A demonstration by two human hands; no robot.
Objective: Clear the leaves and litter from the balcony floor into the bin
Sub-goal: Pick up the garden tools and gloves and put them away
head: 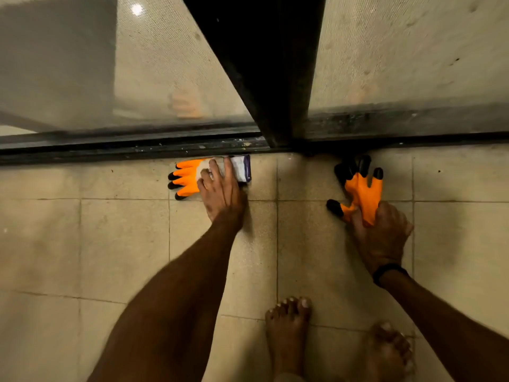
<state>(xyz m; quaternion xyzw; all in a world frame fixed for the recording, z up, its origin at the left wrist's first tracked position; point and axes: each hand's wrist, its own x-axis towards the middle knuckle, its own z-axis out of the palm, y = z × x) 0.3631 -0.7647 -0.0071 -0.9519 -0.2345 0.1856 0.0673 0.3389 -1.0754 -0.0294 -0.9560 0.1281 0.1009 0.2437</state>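
Home balcony, worn tiled floor [124, 244], sliding glass door track [124, 150], bare feet [287, 326]

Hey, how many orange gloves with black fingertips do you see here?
2. One orange black-tipped glove lies by the door track under the left hand; the other glove is gripped by the right hand.

Dim, warm yellowish light covers the tiled floor [124, 244]. A small lamp glare [137, 9] shines in the dusty glass door [165, 64], whose reflections are faint and blurred. A dark shadow lies just right of the left hand [220, 194]. Wide-angle distortion bows the door track [82, 150].
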